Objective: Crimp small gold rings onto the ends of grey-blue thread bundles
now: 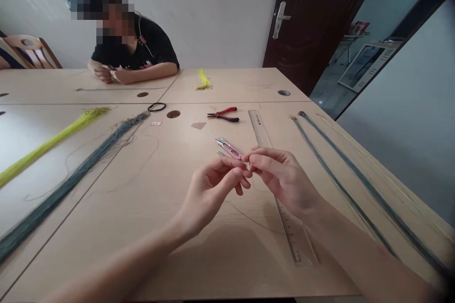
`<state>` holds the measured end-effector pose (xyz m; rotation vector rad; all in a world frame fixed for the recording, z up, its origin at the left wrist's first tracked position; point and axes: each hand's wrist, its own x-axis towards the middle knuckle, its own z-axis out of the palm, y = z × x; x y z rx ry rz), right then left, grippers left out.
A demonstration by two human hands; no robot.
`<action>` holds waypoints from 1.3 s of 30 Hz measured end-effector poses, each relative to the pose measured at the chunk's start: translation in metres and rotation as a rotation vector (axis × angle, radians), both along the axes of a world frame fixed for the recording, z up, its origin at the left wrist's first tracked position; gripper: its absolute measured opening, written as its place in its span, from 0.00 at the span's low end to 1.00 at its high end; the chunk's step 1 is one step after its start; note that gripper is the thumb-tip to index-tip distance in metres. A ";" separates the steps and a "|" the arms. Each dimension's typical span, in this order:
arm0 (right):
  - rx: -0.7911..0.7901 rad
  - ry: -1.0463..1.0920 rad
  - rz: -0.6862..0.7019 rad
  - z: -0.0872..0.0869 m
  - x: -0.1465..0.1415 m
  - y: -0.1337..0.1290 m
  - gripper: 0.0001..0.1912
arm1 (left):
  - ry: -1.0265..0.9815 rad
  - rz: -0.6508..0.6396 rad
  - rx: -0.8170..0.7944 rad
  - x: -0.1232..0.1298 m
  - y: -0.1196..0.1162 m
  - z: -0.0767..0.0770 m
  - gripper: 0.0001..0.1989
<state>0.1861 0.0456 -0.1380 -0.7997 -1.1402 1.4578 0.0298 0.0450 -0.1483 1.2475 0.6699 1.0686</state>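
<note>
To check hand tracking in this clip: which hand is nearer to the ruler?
Right. The right hand is above the ruler, hiding part of its middle in this view; the left hand is off to the ruler's left.

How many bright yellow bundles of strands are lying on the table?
2: a long bundle at the left, running out of the picture, and a shorter-looking bundle at the far side, beyond the pliers. More could lie outside the view.
</note>
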 end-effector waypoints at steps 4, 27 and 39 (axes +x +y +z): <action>-0.013 0.001 0.061 -0.002 -0.004 -0.001 0.06 | 0.078 0.011 -0.008 0.001 -0.002 0.004 0.07; 0.397 -0.569 -0.253 0.000 -0.007 -0.008 0.05 | 0.131 0.114 0.001 -0.001 0.001 0.000 0.09; 1.002 -1.107 -0.496 -0.008 -0.005 -0.007 0.04 | 0.354 0.238 0.234 -0.001 0.004 -0.007 0.06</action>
